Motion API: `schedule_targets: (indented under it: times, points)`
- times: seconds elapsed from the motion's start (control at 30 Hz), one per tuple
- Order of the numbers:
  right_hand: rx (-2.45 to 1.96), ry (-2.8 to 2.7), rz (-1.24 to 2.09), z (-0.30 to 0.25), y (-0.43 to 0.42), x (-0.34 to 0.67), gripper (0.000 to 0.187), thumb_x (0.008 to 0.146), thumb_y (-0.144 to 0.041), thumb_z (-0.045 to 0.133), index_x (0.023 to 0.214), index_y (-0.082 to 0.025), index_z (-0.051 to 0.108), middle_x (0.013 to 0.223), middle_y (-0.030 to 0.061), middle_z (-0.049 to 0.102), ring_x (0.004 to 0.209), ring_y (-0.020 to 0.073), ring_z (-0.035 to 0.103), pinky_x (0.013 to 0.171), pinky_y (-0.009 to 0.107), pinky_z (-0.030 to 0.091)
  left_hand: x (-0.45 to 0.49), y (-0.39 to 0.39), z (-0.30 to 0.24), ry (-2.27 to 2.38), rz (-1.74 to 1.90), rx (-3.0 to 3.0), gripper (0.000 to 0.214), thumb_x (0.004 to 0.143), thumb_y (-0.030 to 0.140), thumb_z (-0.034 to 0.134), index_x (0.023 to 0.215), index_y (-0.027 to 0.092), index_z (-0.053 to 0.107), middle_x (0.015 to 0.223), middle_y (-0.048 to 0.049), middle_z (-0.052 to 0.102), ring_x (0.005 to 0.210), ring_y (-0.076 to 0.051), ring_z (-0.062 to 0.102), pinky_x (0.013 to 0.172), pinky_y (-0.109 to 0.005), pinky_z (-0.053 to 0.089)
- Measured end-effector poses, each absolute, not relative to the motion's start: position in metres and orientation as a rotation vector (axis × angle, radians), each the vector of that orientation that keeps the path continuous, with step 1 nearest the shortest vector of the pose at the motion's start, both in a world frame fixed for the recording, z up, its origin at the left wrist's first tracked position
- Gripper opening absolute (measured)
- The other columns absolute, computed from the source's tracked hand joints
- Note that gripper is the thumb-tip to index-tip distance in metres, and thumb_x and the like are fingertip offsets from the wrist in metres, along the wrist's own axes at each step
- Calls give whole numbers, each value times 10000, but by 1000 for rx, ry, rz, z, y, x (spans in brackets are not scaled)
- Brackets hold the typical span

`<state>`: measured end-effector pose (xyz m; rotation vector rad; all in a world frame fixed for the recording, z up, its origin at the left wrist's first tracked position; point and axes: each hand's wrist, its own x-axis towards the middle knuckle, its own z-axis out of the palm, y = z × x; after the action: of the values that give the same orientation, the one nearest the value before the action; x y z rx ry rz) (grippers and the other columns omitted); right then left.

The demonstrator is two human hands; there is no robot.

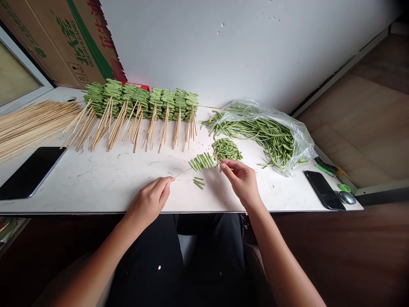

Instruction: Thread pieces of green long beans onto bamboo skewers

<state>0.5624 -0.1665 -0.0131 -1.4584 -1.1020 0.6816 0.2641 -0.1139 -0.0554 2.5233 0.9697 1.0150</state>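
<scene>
My left hand [153,198] pinches the blunt end of a thin bamboo skewer [182,172] near the table's front edge. Several short green bean pieces [201,161] sit threaded side by side on the skewer's far end. My right hand [240,178] is closed in a pinch at the skewer's tip, just right of the threaded pieces; what it holds is too small to name. A few loose cut pieces [198,182] lie between my hands. A small heap of cut bean pieces [226,149] sits just beyond my right hand.
A row of finished bean skewers [140,108] lines the back of the white table [96,179]. Bare skewers [28,123] are piled at left beside a dark tablet [30,172]. A plastic bag of long beans [271,136] lies right, with a phone [324,189] and a cardboard box [64,38].
</scene>
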Motion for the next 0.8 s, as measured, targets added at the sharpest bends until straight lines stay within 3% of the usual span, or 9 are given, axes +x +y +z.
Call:
schedule_targets:
  times: [0.17,0.37,0.6,0.8]
  points:
    - [-1277,-832,972,-8,-166,564,287,813,-452,871,1011,-249,829,888,31,758,880,185,667,840,346,528,262,-115,-55,934,949,2521,235,1079,176,467,1251,194,625,1074,-64,751,938,-188,736,849,-310,578]
    - [-1158,-663,1110,-8,-166,559,324,694,-429,966,945,-267,841,945,38,804,1007,216,727,963,372,537,261,-115,-55,926,950,2551,224,1074,172,482,1244,196,626,1073,-69,753,942,-196,734,859,-314,567]
    - [-1125,-661,1165,-10,-167,556,242,795,-406,901,981,-262,845,981,41,808,985,178,716,925,316,545,263,-115,-54,904,958,2585,216,1069,160,487,1228,192,630,1029,-57,749,909,-189,727,838,-306,553]
    - [-1117,-672,1162,-6,-167,551,217,791,-420,898,923,-254,850,927,33,776,922,163,679,843,294,550,263,-115,-52,901,949,2581,212,1070,162,481,1213,188,636,984,-50,737,858,-180,711,803,-299,539]
